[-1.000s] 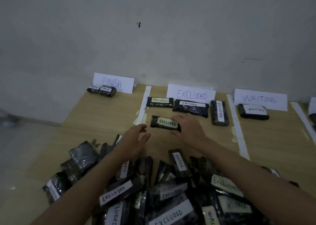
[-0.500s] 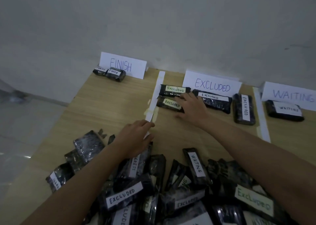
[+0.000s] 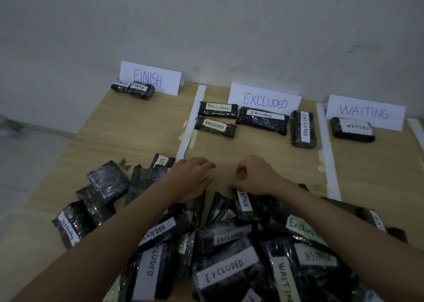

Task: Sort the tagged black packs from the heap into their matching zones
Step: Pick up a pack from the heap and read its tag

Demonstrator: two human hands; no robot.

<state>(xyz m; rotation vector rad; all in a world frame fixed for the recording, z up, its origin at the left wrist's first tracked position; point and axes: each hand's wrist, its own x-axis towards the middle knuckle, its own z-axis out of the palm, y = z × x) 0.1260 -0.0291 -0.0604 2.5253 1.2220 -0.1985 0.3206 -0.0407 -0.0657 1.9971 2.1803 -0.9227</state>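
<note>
A heap of black packs (image 3: 229,256) with handwritten tags covers the near part of the wooden table (image 3: 142,127). My left hand (image 3: 190,178) rests palm down on the heap's far edge, fingers relaxed. My right hand (image 3: 257,175) hovers beside it with loosely curled fingers, its thumb at the upper end of a pack tagged WAITING (image 3: 243,202); it holds nothing. Several EXCLUDED packs lie below the EXCLUDED sign (image 3: 265,100), the nearest-left one (image 3: 215,126) lying free. Two packs (image 3: 133,88) sit by the FINISH sign (image 3: 150,78), one pack (image 3: 353,128) by the WAITING sign (image 3: 364,112).
White tape strips (image 3: 191,123) (image 3: 327,150) divide the zones. A grey wall stands right behind the signs. The table's left edge drops to a pale floor (image 3: 27,159). Bare wood shows between my hands and the EXCLUDED packs.
My right hand let go of the EXCLUDED pack in its zone and drew back to the heap. My left hand stayed at the heap's far edge. The camera tilted down slightly.
</note>
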